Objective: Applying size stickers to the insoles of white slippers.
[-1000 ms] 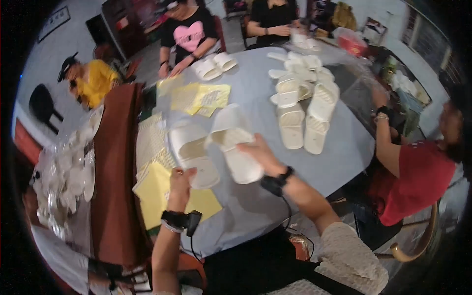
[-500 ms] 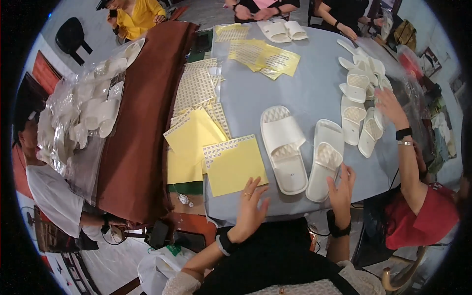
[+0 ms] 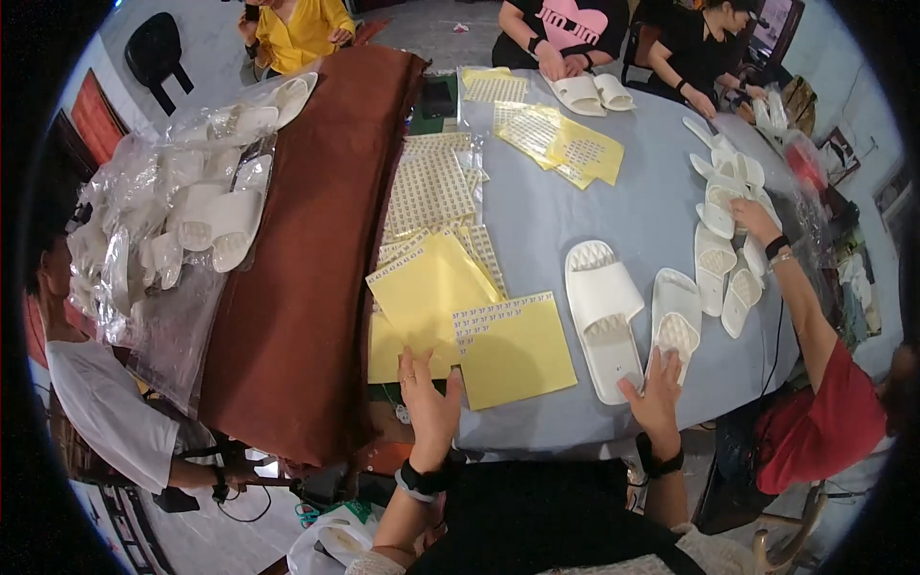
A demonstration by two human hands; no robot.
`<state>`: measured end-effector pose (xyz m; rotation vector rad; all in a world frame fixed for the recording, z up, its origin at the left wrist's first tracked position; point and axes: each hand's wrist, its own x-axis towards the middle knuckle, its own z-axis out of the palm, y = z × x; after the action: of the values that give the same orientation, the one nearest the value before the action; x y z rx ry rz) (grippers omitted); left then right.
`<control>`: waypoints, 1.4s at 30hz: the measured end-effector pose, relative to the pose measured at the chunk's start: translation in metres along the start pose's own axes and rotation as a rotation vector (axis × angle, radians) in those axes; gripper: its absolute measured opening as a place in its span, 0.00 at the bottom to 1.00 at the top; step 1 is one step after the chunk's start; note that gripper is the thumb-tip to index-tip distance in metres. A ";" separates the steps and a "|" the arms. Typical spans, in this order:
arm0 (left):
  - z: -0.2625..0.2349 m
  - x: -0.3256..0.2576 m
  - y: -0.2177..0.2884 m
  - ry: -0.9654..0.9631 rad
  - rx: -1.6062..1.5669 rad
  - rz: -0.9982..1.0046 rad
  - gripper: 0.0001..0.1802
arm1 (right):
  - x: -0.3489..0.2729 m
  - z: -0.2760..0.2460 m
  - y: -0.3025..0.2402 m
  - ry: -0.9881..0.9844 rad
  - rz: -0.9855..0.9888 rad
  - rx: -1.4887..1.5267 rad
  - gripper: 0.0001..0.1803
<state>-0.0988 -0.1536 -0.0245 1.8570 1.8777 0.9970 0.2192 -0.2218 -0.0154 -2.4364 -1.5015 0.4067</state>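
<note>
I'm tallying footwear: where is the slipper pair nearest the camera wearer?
In the head view, the white slipper pair lies right of centre on the grey table, beside a yellow label sheet, the right hand overlapping its right-hand slipper.

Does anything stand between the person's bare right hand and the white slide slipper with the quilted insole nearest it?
Nothing visible does: the bare right hand overlaps the near end of the white quilted-insole slipper. Whether they touch is unclear.
</note>
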 end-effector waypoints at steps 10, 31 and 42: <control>0.025 0.080 -0.061 0.103 -0.412 -0.148 0.31 | 0.004 0.010 0.007 -0.056 -0.079 0.080 0.40; -0.042 0.057 0.069 0.503 -0.572 -0.008 0.15 | -0.033 0.013 0.015 0.063 -0.432 0.150 0.21; -0.057 -0.015 0.083 0.006 -1.169 -0.188 0.22 | -0.019 -0.014 -0.024 -0.319 -0.515 1.420 0.41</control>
<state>-0.0733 -0.1893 0.0675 0.9412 0.9861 1.5332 0.1963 -0.2295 0.0084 -0.8846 -1.1488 1.2184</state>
